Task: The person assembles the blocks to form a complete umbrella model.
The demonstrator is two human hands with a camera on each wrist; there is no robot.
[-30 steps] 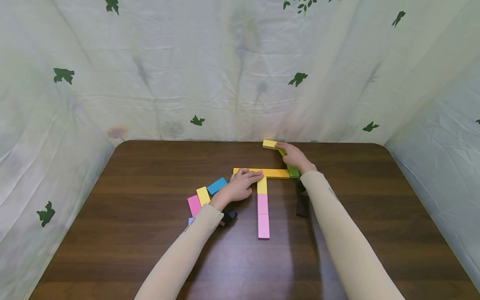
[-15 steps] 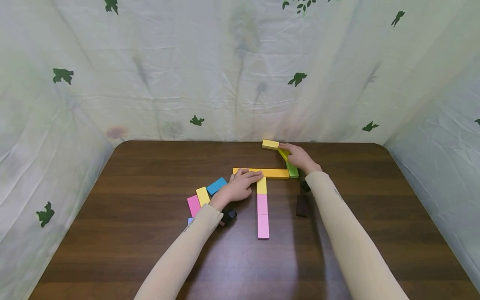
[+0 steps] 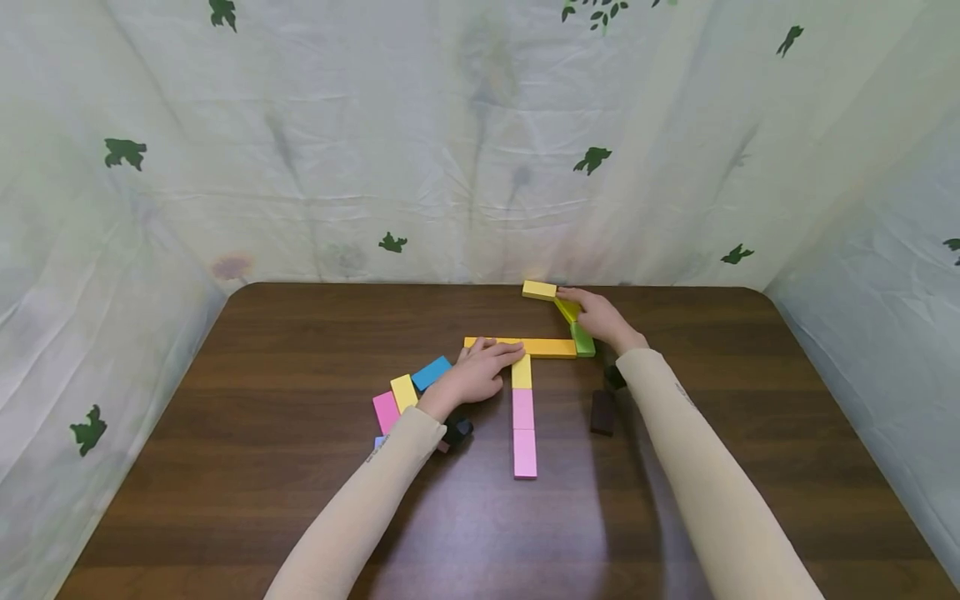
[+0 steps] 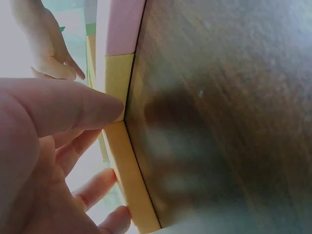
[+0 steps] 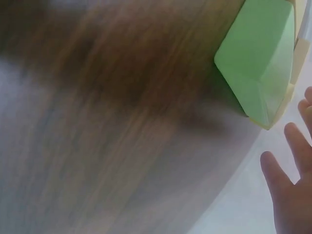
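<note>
In the head view my left hand (image 3: 480, 372) rests with extended fingers on a row of orange blocks (image 3: 551, 348), where a yellow block (image 3: 522, 372) and two pink blocks (image 3: 522, 433) run down toward me. Its thumb touches that yellow block in the left wrist view, and other fingertips lie along the orange one. My right hand (image 3: 600, 317) reaches over a yellow-green block (image 3: 566, 310), fingers extended, fingertips right at the end of a pale yellow block (image 3: 539, 290). A green block (image 3: 582, 340) joins the orange row's right end. Between the right wrist view's spread fingers nothing is held.
Left of the row lie a blue block (image 3: 431, 373), a yellow one and a pink one (image 3: 386, 412), with more partly hidden under my left forearm. A dark brown block (image 3: 602, 413) lies near my right wrist. A curtain (image 3: 315, 167) hangs behind the table's back edge.
My right hand has shifted slightly right, uncovering more of the green and yellow-green blocks. The left hand and the blocks look unmoved.
</note>
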